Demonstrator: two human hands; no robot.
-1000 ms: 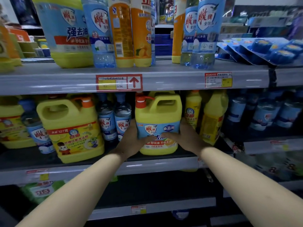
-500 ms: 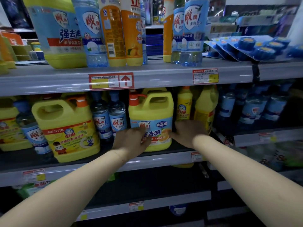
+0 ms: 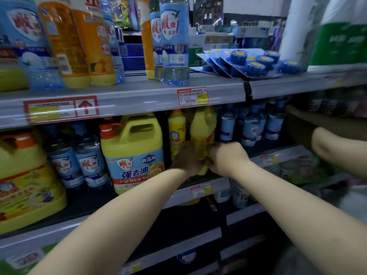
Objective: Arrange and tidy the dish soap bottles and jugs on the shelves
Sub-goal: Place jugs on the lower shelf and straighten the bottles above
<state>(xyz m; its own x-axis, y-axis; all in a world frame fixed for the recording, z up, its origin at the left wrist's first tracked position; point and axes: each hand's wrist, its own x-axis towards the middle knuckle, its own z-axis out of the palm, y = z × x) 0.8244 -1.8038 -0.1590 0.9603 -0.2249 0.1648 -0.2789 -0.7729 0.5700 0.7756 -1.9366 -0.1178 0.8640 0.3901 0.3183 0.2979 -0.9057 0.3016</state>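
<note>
the yellow bottle [image 3: 203, 130] stands upright on the middle shelf [image 3: 89, 199], its long axis running 12 to 6. it is gripped low on its body from both sides, the left hand [image 3: 185, 162] at its 8 o'clock and the right hand [image 3: 228, 157] at its 4 o'clock, both equally near. toward 9 o'clock are counted one slim yellow bottle [image 3: 176, 132], one blue-labelled jug [image 3: 133, 155], two clear bottles [image 3: 87, 161] and a second jug [image 3: 25, 185]. the blue bottles [image 3: 250, 128] at 3 o'clock are too blurred to be counted.
</note>
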